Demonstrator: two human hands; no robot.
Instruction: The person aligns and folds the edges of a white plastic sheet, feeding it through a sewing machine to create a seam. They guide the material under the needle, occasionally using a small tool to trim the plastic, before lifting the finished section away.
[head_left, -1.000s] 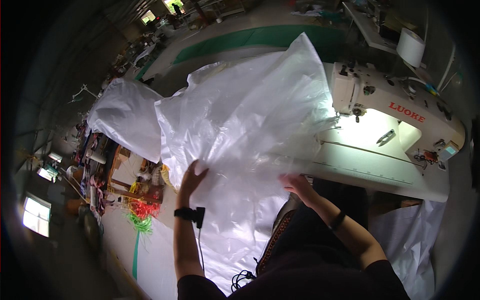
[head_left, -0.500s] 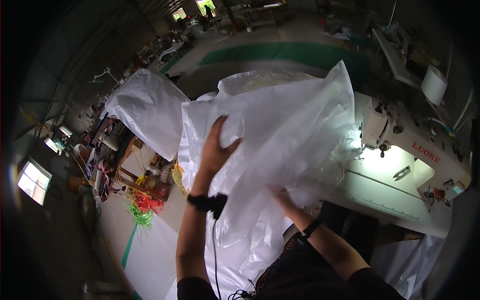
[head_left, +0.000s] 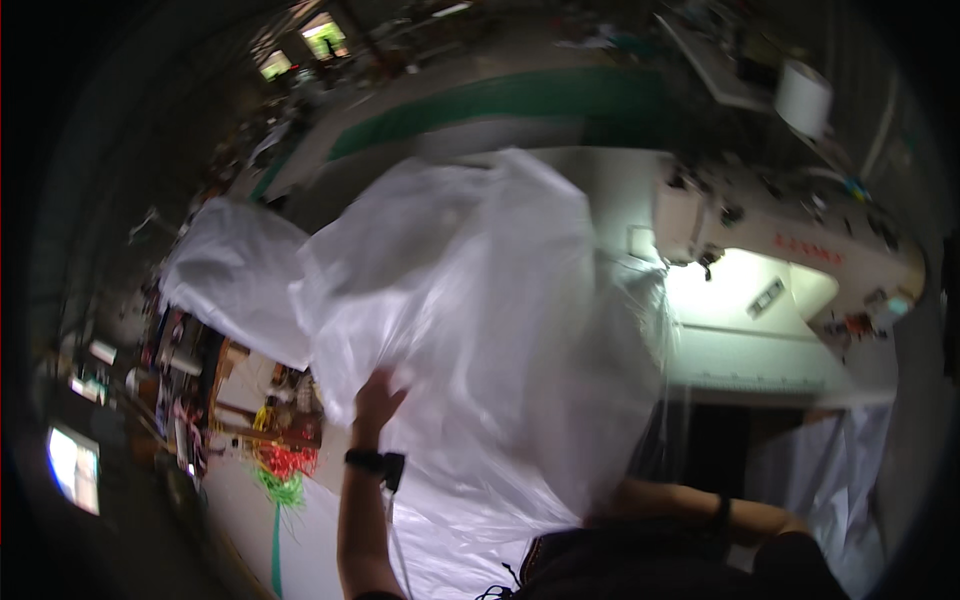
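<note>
A large white plastic sheet or bag (head_left: 480,330), crumpled and shiny, spreads before me and hangs toward my lap. Against its left part lies my left hand (head_left: 376,402), blurred, the thumb standing apart from the fingers; it looks open. A black band with a small box and cable circles that wrist. My right hand (head_left: 606,503) is at the sheet's lower right edge, close to my body. Its fingers are hidden by the plastic, so their hold cannot be made out. To the right, the sheet's edge reaches the lit needle area of a white sewing machine (head_left: 690,225).
Another white plastic piece (head_left: 235,265) drapes over a cluttered stand at left. Red strands (head_left: 285,460) and green strands (head_left: 280,488) hang below it. A white thread cone (head_left: 803,98) stands at upper right. A green strip (head_left: 500,105) runs along the floor behind.
My left hand has moved down and left over the sheet. My right hand has drawn back toward my body at the lower right. The sheet's raised right corner has dropped, and the view has shifted.
</note>
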